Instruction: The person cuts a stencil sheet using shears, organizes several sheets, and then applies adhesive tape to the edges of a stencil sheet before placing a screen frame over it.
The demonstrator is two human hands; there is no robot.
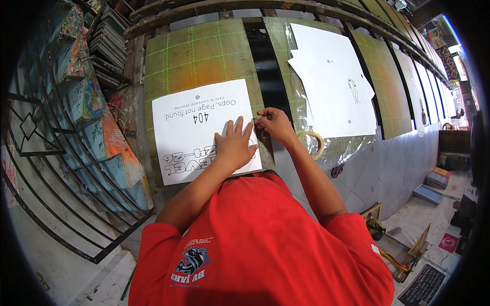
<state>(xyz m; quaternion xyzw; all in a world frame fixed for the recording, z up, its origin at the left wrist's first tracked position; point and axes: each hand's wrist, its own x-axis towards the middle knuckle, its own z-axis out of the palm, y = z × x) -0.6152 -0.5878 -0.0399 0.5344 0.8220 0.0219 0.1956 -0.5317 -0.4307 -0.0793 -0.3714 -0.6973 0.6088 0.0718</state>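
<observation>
A black metal railing (122, 238) stands at the far left; to its right, a green board (204, 56) bears a printed white sheet (176, 137), lying flat. The left hand (235, 147) lies palm-down on the sheet, fingers spread, gripping nothing. The sheet is probably light, thin and easily creased, and may slide on the board, so it is best steadied flat and taken by its edges or a corner. At its right edge the right hand (274, 125) has thumb and fingertips pinched together; I cannot tell whether anything is between them. Further right, a roll of tape (321, 145) lies on clear plastic (349, 148), near a loose pile of white paper (329, 56)
</observation>
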